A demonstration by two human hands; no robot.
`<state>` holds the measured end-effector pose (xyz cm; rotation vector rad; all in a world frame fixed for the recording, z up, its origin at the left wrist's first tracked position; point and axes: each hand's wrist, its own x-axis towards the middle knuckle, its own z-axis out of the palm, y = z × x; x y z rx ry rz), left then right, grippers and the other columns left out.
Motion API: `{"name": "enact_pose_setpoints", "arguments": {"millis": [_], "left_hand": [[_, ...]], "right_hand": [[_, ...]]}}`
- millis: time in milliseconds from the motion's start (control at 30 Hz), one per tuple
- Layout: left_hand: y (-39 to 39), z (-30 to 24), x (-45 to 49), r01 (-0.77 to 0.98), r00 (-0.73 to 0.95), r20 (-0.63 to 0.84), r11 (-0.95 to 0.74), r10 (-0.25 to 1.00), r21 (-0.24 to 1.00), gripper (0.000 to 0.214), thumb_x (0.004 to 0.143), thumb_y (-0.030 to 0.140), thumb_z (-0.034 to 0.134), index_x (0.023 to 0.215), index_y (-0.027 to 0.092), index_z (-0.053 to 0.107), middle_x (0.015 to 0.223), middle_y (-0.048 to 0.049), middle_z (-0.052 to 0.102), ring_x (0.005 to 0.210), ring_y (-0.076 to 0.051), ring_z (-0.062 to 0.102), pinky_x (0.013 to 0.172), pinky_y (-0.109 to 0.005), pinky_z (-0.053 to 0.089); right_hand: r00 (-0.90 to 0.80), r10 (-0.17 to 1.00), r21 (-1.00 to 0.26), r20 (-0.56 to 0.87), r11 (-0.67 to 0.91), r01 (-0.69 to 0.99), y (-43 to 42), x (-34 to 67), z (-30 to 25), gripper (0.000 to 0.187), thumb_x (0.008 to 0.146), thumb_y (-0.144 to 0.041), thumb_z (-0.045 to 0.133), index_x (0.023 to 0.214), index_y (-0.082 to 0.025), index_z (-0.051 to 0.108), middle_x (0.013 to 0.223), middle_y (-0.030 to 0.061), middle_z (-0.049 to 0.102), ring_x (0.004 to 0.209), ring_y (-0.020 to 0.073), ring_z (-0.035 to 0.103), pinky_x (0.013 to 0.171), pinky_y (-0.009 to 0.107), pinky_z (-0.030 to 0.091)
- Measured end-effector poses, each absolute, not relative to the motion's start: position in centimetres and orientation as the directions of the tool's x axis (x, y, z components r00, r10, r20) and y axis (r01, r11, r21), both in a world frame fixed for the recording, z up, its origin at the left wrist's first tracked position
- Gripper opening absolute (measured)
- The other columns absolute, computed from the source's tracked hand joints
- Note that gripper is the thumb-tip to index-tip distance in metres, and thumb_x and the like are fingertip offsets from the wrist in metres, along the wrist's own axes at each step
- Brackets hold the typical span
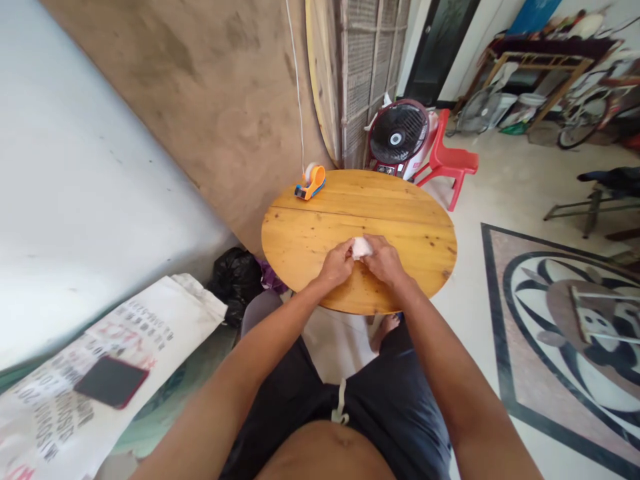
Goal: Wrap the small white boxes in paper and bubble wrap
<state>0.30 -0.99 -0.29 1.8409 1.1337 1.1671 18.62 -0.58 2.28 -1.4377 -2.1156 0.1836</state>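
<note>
Handling a white piece (362,249), left hand (337,264) and right hand (384,260) pinch it; next move likely needs steady fingers.

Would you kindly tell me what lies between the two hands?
The head view shows a small white item between the left hand and right hand.

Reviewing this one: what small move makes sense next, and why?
Perhaps rest the small white item on the wooden table: the left hand and right hand both hold it, so neither is free, and the table's surface lies beneath.
</note>
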Motion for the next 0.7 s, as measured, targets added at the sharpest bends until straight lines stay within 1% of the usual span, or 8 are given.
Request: {"name": "enact_pose_setpoints", "arguments": {"millis": [67,133,300,367,467,533,633,700], "left_hand": [[-1.3,-0.2,0.1,0.329,0.162,0.356,-0.391,0.92,0.86,0.055,0.082,0.011,0.057,0.136,0.019,0.061,0.122,-0.0094,0.072,0.105,-0.022,0.07,0.101,-0.042,0.057],[-1.3,-0.1,-0.4,0.33,0.148,0.362,-0.391,0.92,0.859,0.056,0.082,0.012,0.057,0.137,0.02,0.06,0.125,-0.0097,0.071,0.108,-0.023,0.069,0.104,-0.042,0.056],[-0.5,-0.3,-1.4,0.391,0.165,0.327,-0.366,0.931,0.845,0.054,0.081,0.01,0.055,0.135,0.017,0.061,0.123,-0.0112,0.071,0.107,-0.024,0.069,0.105,-0.045,0.055],[-0.2,-0.8,-1.6,0.387,0.173,0.319,-0.363,0.932,0.848,0.055,0.081,0.01,0.056,0.135,0.016,0.061,0.123,-0.0121,0.071,0.107,-0.024,0.069,0.105,-0.045,0.055],[0.0,-1.6,-2.0,0.31,0.2,0.299,-0.35,0.933,0.884,0.059,0.081,0.011,0.058,0.14,0.016,0.056,0.123,-0.0118,0.07,0.104,-0.022,0.069,0.101,-0.042,0.057],[0.1,-1.8,-2.4,0.293,0.195,0.271,-0.32,0.943,0.901,0.068,0.08,0.013,0.062,0.146,0.017,0.05,0.129,-0.013,0.067,0.106,-0.023,0.069,0.099,-0.042,0.058],[0.5,-1.6,-3.1,0.357,0.207,0.286,-0.344,0.936,0.868,0.08,0.076,0.016,0.07,0.152,0.02,0.044,0.147,-0.0151,0.055,0.127,-0.029,0.061,0.11,-0.049,0.052],[0.9,-1.2,-3.5,0.398,0.248,0.317,-0.395,0.915,0.828,0.083,0.075,0.018,0.074,0.152,0.021,0.045,0.155,-0.0147,0.048,0.141,-0.033,0.05,0.121,-0.052,0.042]], "right_hand": [[-0.259,0.876,-0.412,0.407,0.429,0.804,-0.5,18.2,2.4,0.059,0.082,-0.023,0.061,0.14,-0.015,0.057,0.137,0.0171,0.063,0.12,0.0322,0.064,0.106,0.05,0.053],[-0.262,0.871,-0.415,0.416,0.438,0.798,-0.3,17.8,2.4,0.059,0.083,-0.025,0.061,0.141,-0.015,0.056,0.138,0.0171,0.062,0.122,0.0324,0.063,0.106,0.05,0.053],[-0.26,0.903,-0.403,0.342,0.391,0.827,0.3,16.6,1.9,0.062,0.084,-0.023,0.061,0.144,-0.015,0.054,0.141,0.0188,0.06,0.12,0.0348,0.064,0.104,0.052,0.054],[-0.278,0.903,-0.405,0.328,0.4,0.822,0.3,16.7,1.5,0.066,0.083,-0.025,0.064,0.147,-0.016,0.052,0.143,0.0187,0.058,0.124,0.035,0.062,0.106,0.052,0.053],[-0.298,0.883,-0.454,0.363,0.447,0.771,0.3,17.8,0.9,0.076,0.08,-0.028,0.069,0.152,-0.017,0.046,0.146,0.018,0.055,0.131,0.0337,0.057,0.109,0.051,0.051],[-0.299,0.874,-0.503,0.383,0.469,0.726,0.2,18.7,0.6,0.08,0.078,-0.027,0.069,0.154,-0.018,0.044,0.147,0.0171,0.054,0.127,0.0315,0.059,0.106,0.05,0.054],[-0.318,0.876,-0.55,0.363,0.477,0.685,0.2,19.5,0.5,0.081,0.077,-0.024,0.067,0.154,-0.019,0.043,0.149,0.0163,0.052,0.112,0.0273,0.067,0.098,0.047,0.059],[-0.343,0.87,-0.539,0.353,0.489,0.686,0.4,19.3,0.7,0.081,0.077,-0.024,0.069,0.154,-0.018,0.044,0.15,0.0168,0.051,0.112,0.0275,0.067,0.1,0.047,0.058]]}}
